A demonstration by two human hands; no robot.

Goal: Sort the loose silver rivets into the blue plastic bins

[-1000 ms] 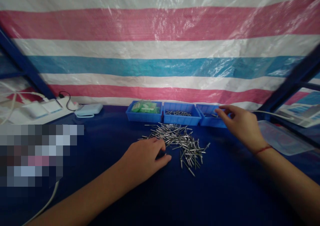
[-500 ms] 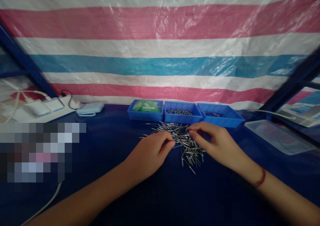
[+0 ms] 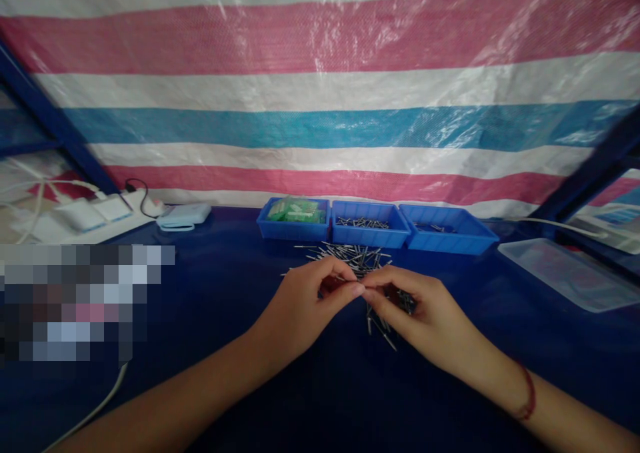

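A loose pile of metal blind rivets (image 3: 353,256) lies on the dark blue table, partly covered by my hands. My left hand (image 3: 305,299) is closed in a pinch over the pile's near left side. From the right, my right hand (image 3: 425,306) pinches too, with a dark red cord round its wrist. Thumbs and fingertips of both hands meet in front of the pile. Whatever sits between them is too small and hidden to make out. More rivets show through the gap under my right palm.
Behind the pile stand three blue bins: the left bin (image 3: 293,231) with green packets, the middle bin (image 3: 370,235) with rivets, the right bin (image 3: 453,239) with a few. A clear plastic lid (image 3: 565,273) lies right. A power strip (image 3: 105,216) and light-blue device (image 3: 184,216) are left.
My right hand has come left and slightly down from the pile, and my left hand has shifted a little right. Their fingertips, apart before, now touch.
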